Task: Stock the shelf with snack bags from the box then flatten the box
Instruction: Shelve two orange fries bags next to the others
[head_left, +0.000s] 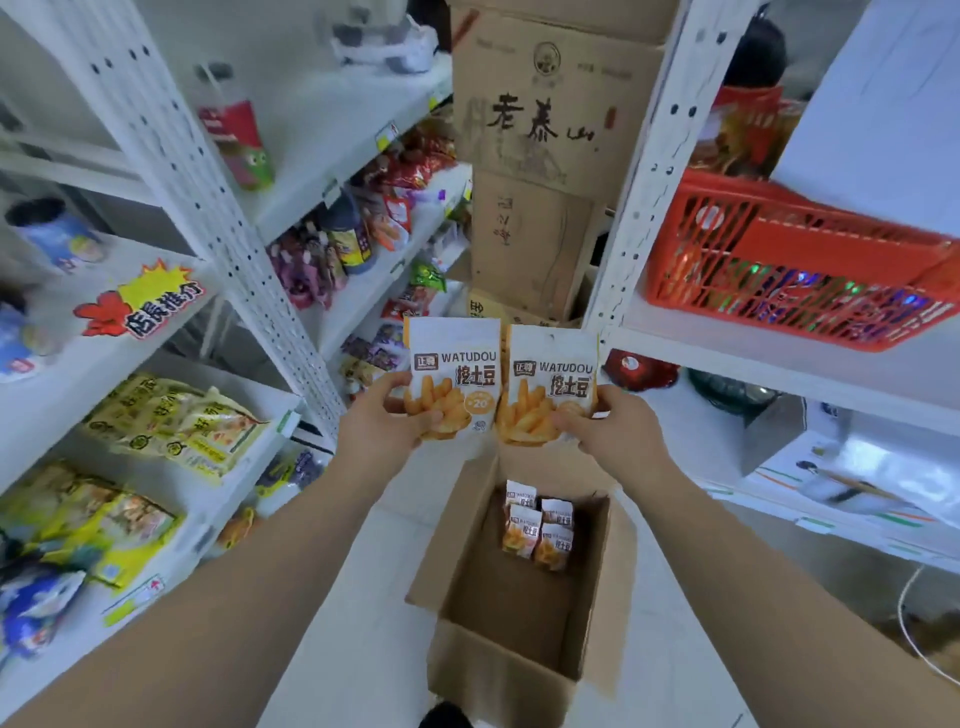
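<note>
Two snack bags are held upright, side by side, above the open box. The left hand pinches the left bag and the right hand pinches the right bag, each at a lower corner. Judged light, soft film with crushable contents; grip the edges only. Four more bags stand at the box's far end.

left hand: gripping left snack bag | right hand: gripping right snack bag | both forearms extended forward, hands level
</note>
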